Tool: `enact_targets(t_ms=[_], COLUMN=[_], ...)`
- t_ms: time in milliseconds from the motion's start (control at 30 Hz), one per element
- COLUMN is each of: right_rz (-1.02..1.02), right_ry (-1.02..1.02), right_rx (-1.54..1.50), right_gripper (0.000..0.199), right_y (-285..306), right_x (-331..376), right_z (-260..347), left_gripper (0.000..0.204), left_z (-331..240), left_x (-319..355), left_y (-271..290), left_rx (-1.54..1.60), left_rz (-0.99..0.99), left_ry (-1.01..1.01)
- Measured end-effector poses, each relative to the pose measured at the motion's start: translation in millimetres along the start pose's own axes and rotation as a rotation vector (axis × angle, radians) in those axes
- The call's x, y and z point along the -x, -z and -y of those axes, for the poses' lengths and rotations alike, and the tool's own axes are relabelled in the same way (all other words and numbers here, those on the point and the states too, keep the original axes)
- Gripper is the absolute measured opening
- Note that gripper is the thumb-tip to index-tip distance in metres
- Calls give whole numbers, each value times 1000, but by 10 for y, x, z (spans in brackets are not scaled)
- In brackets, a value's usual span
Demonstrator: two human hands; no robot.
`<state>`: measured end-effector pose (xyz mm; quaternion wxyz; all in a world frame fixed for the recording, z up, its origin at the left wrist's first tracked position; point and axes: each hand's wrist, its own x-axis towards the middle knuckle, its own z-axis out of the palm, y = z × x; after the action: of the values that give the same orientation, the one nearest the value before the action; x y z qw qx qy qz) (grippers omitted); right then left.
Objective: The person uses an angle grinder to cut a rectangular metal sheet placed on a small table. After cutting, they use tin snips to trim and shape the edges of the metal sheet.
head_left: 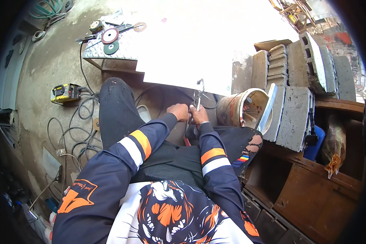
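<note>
Between my knees, in front of my lap, both hands are close together. My right hand [199,115] is closed around a slim grey metal tool [198,96] that points up and away from me and ends in a small hooked tip. Its exact kind is hard to make out. Just to the left, my left hand [178,112] is a fist with its knuckles beside the right hand; what it grips, if anything, is hidden. Below the hands a bit of something red [187,141] shows against my dark trousers.
A bucket [223,110] of rods and tools stands right, beside stacked concrete blocks [295,114] and a brown wooden cabinet [313,191]. Left lie a yellow-black machine [66,93] and tangled cables [85,148]. Grinding discs [110,36] and a tape measure [96,26] rest on a metal-topped table [94,49].
</note>
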<state>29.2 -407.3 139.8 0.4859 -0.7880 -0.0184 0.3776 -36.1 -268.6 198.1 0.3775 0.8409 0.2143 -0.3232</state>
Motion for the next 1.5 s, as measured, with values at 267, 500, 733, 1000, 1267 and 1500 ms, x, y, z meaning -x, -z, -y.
enact_targets(t_ms=[267,500,733,1000,1267,1500], right_rz=[-169,-285,-308,-207,-92,10], right_ry=[139,97,36,41,-123,-120], right_rx=[352,478,557,659,820,869], right_gripper=[28,40,44,33,37,29], right_y=[-102,-209,-199,-224,-133,2], right_x=[-194,-91,55,185,29,37], right_z=[-312,-163,188,444,663,984], left_gripper=[62,93,114,122,128,123], left_z=[175,-77,-299,-357,-385,-331], left_x=[-909,-1223,-1191,-1223,-1372,-1400], left_y=[1067,1422,1580,1588,1502,1443], left_rx=[-275,-312,-342,-279,-113,-47], left_rz=[-637,-315,-161,-153,-158,-164], left_ry=[-190,104,160,201,250,202])
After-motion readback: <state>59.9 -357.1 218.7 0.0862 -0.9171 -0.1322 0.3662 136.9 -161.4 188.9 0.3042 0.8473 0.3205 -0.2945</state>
